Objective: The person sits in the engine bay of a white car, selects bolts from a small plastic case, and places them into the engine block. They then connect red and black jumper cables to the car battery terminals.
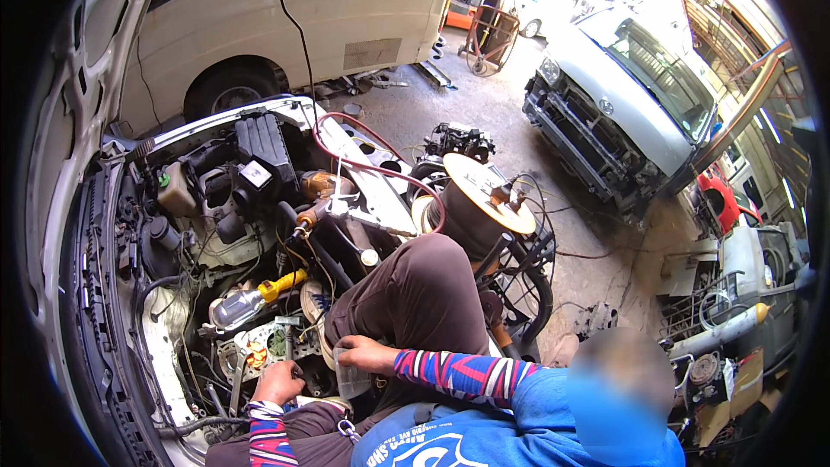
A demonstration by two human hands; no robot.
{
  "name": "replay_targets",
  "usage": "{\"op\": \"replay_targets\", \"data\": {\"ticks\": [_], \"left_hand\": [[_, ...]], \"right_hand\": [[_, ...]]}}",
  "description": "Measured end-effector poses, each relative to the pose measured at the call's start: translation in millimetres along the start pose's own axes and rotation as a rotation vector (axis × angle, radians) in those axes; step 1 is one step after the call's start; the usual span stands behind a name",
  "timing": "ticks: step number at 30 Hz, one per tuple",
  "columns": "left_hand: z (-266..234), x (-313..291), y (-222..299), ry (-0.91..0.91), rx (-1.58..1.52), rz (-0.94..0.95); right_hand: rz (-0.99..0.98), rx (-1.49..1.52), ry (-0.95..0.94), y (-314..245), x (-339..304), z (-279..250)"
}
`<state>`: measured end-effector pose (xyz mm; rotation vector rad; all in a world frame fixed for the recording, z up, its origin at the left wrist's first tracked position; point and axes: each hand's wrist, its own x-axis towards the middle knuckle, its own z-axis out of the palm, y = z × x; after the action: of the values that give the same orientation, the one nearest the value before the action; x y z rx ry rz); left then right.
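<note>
At the lower middle of the frame, the right hand point(367, 355) is closed on a clear cup point(350, 379), with the fingers near its top. The cup is beside the leg point(415, 285), close above the engine point(235, 351). It looks like thin plastic, so I judge it is light and a little soft; a strong squeeze may bend its wall. If there is oil on it, it may be slippery. I think the best hold is around the upper wall, just under the rim, with gentle pressure. What is inside I cannot tell.

The left hand point(278, 382), left of the cup, has its fingers curled near the engine; whether they pinch something small, I cannot tell. Above it, a lamp point(261, 294) with yellow handle lies in the engine bay.
</note>
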<state>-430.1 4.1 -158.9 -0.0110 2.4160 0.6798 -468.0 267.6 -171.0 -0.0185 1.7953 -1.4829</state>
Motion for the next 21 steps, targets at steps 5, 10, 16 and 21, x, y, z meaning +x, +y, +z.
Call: {"op": "replay_targets", "data": {"ticks": [5,10,16,21], "left_hand": [[12,3,-12,-0.023,0.058,-0.008],[21,15,-22,0.001,0.044,-0.008],[14,3,-14,-0.002,0.094,-0.148],[8,-2,2,-0.042,0.046,-0.12]], "right_hand": [[0.063,0.096,0.008,7,2,-3],[0.091,-0.056,0.083,-7,-6,-6],[0.062,0.144,0.034,-22,-16,-8],[0.069,0.212,0.052,-21,-17,-9]]}}
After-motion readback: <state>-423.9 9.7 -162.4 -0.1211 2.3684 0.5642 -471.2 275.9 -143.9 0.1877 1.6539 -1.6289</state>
